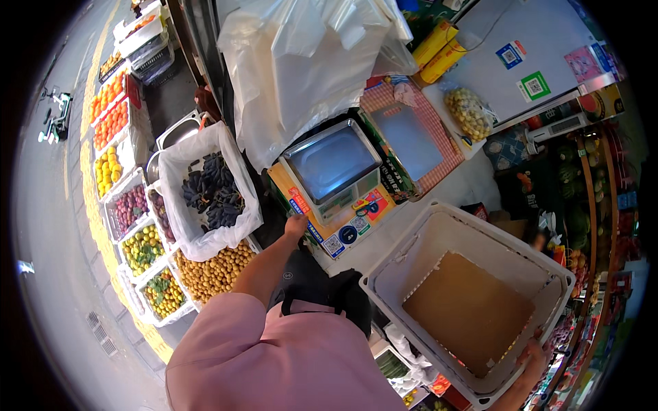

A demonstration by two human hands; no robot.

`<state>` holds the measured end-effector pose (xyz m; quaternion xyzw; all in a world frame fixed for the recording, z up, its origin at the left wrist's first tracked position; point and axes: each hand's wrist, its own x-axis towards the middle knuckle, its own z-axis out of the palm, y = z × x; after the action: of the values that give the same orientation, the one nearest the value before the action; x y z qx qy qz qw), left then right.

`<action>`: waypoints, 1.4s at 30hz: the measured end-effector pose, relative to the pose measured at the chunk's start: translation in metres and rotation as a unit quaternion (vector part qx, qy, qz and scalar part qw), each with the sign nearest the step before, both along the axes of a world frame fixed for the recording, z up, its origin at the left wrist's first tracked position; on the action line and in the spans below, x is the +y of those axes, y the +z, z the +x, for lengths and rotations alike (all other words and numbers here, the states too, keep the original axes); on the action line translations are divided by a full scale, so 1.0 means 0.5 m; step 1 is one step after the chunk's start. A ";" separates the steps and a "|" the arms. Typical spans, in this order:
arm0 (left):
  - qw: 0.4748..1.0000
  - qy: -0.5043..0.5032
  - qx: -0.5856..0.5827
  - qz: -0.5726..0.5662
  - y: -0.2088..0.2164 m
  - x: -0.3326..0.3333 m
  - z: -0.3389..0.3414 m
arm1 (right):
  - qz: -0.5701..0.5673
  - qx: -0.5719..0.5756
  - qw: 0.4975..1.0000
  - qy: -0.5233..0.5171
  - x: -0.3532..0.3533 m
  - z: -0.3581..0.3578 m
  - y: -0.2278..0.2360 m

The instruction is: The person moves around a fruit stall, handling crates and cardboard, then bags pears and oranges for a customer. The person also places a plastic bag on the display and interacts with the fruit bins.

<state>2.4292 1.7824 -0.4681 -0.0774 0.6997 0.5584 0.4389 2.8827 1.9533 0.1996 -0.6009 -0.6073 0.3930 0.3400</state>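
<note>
My right hand (531, 363) grips the rim of a large white plastic crate (425, 236) at the lower right. The crate is tilted toward me, and a brown cardboard sheet (469, 308) lies on its bottom. My left hand (296, 225) rests against the near left edge of a printed cardboard box (322, 236); its fingers are mostly hidden. On that box stands a weighing scale with a shiny metal pan (332, 161). Yellow-handled scissors (364, 205) lie beside the scale.
To the left, a lined crate holds dark grapes (216, 192), with longans (212, 267) below it and fruit trays (144, 246) along the pavement. Clear plastic bags (301, 75) hang ahead. A bag of light fruit (468, 113) sits by the white cabinet (528, 55). Shelves (593, 205) line the right.
</note>
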 end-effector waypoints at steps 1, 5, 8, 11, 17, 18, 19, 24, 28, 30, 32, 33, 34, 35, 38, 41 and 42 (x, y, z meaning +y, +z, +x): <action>0.998 0.033 0.052 -0.026 -0.081 -0.002 -0.033 | 0.004 0.001 0.999 0.043 0.074 -0.035 0.000; 0.991 0.109 0.066 -0.050 -0.046 0.119 -0.018 | 0.011 -0.012 1.000 0.014 0.229 -0.076 -0.004; 0.983 0.172 0.052 0.024 -0.135 0.135 -0.034 | -0.005 0.047 0.993 0.111 0.358 -0.184 -0.017; 0.968 0.237 0.060 0.059 -0.132 0.173 -0.020 | -0.031 0.103 0.978 0.178 0.469 -0.258 -0.040; 0.947 0.291 0.081 0.111 -0.080 0.163 0.046 | -0.073 0.096 0.941 0.317 0.627 -0.381 -0.056; 0.951 0.288 0.054 0.094 -0.045 0.170 0.061 | -0.069 0.087 0.940 0.323 0.634 -0.394 -0.052; 0.953 0.291 0.027 0.076 -0.027 0.165 0.077 | -0.067 0.079 0.937 0.335 0.636 -0.412 -0.047; 0.951 0.295 0.078 0.050 -0.088 0.130 0.153 | -0.075 0.065 0.901 0.422 0.610 -0.512 -0.027; 0.928 0.320 0.186 -0.050 0.062 0.139 0.180 | -0.092 0.024 0.885 0.456 0.584 -0.586 -0.026; 0.906 0.400 0.063 0.123 0.274 0.156 0.185 | -0.114 0.011 0.874 0.473 0.577 -0.614 -0.044; 0.938 0.314 0.060 0.135 0.481 0.144 0.197 | -0.148 0.010 0.857 0.494 0.569 -0.651 -0.070; 0.923 0.341 0.164 0.075 0.482 0.142 0.210 | -0.167 0.010 0.842 0.513 0.568 -0.674 -0.087; 0.925 0.340 0.166 0.034 0.491 0.126 0.225 | -0.187 0.014 0.825 0.533 0.573 -0.693 -0.105; 0.929 0.330 0.170 -0.002 0.521 0.105 0.227 | -0.203 0.023 0.812 0.546 0.578 -0.706 -0.122; 0.914 0.350 0.188 -0.083 0.573 0.055 0.213 | -0.241 0.025 0.784 0.572 0.605 -0.755 -0.154; 0.910 0.339 0.221 -0.092 0.682 0.040 0.173 | -0.269 0.014 0.780 0.564 0.655 -0.818 -0.236; 0.910 0.325 0.233 -0.109 0.704 0.037 0.158 | -0.280 0.008 0.776 0.565 0.681 -0.836 -0.277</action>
<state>2.5082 1.8009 -0.1163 -0.2153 0.7752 0.5921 0.0464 2.4644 2.2936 0.0610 -0.2155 -0.6981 0.6719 -0.1220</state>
